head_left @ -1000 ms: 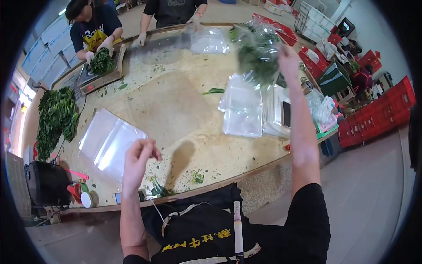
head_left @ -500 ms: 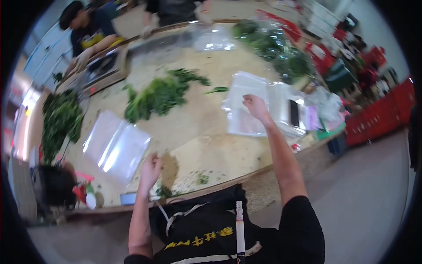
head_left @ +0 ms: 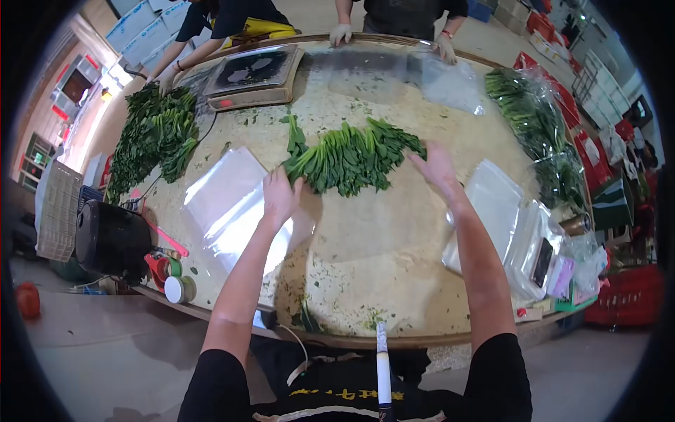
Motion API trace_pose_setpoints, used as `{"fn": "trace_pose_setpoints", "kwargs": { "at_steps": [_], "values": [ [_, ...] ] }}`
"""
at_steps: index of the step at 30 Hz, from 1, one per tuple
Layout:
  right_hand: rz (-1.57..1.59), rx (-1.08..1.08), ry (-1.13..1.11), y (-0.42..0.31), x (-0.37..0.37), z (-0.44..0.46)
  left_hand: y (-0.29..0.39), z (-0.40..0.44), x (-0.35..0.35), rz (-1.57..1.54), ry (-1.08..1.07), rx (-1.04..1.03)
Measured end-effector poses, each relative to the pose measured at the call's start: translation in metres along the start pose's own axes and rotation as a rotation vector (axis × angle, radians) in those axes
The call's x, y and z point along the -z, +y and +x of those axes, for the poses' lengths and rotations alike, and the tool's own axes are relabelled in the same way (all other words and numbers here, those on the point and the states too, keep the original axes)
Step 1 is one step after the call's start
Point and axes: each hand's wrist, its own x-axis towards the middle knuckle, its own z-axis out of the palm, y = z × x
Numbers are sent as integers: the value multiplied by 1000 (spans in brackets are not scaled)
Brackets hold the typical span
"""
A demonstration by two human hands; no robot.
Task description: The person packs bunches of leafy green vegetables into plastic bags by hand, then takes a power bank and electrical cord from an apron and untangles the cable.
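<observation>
Both bare arms reach forward, hands set well apart.
The person's left forearm slants up and inward, its hand back-up, with the thumb held away from the bent fingers. The right forearm angles forward and inward to the right hand, which is open, its thumb spread toward the other hand. Both elbows are slightly bent.

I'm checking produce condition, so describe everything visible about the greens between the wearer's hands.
The greens lie loosely spread across the table, unbagged: light-green stems, darker leaves towards the wearer, one leafy piece jutting out at the left. The left hand and right hand are at opposite ends; firmness of grip is unclear.
</observation>
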Motion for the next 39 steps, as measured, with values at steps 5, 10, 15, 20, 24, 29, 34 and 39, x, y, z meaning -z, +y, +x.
{"fn": "trace_pose_setpoints", "kwargs": {
  "at_steps": [5, 10, 15, 20, 24, 29, 34, 39],
  "values": [
    [-105, -35, -17, -14, -53, 61, 13, 63, -47, 202, -273, 162],
    [-27, -172, -246, -70, -88, 55, 67, 76, -85, 89, -239, 289],
    [175, -242, -196, -84, -96, 15, 78, 65, -85, 47, -277, 166],
    [277, -149, -122, -54, -84, -19, 65, 80, -30, -175, -520, 251],
    [321, -136, 6, -43, -76, -37, 7, 100, -49, 60, -44, 183],
    [443, -254, 44, -32, -63, -64, -51, 115, -78, 166, -167, 270],
    [550, -318, 54, -8, -51, -93, 1, 93, -36, -287, -61, 233],
    [42, -208, 400, 26, -53, -93, 97, 26, -13, -458, -409, 390]
  ]
}}
